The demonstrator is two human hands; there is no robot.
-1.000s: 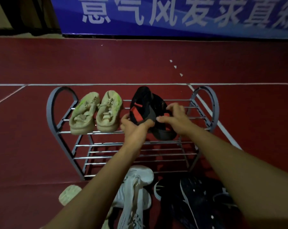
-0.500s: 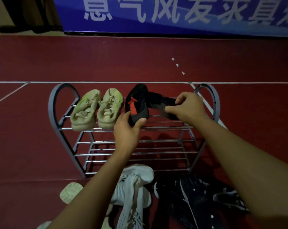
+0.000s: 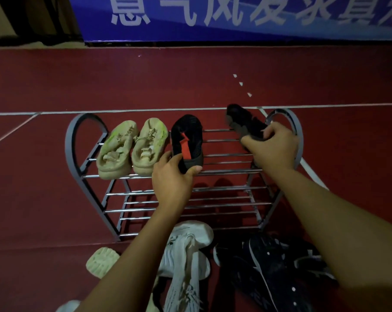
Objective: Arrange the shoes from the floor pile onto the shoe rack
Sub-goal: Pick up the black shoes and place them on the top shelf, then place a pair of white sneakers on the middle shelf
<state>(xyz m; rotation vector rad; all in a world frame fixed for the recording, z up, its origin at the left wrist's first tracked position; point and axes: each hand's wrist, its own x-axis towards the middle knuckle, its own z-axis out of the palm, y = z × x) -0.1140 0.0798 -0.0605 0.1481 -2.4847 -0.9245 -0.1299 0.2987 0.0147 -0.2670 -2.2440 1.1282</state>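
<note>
Two hands, one black shoe each, over the shoe rack (image 3: 71, 140).
Left hand (image 3: 171, 176) clasps the red-tongued shoe's (image 3: 187, 140) heel; right hand (image 3: 275, 149) closes around the other black shoe (image 3: 242, 122), raised, blurred.

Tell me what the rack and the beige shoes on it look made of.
Shoe rack: thin chrome-like metal bars that catch the light, with matte grey end frames, metal or plastic, unclear. Beige shoes: soft knit-looking upper with a thick foam-like sole, going by the matte, lumpy surface; too dim to be sure.
</note>
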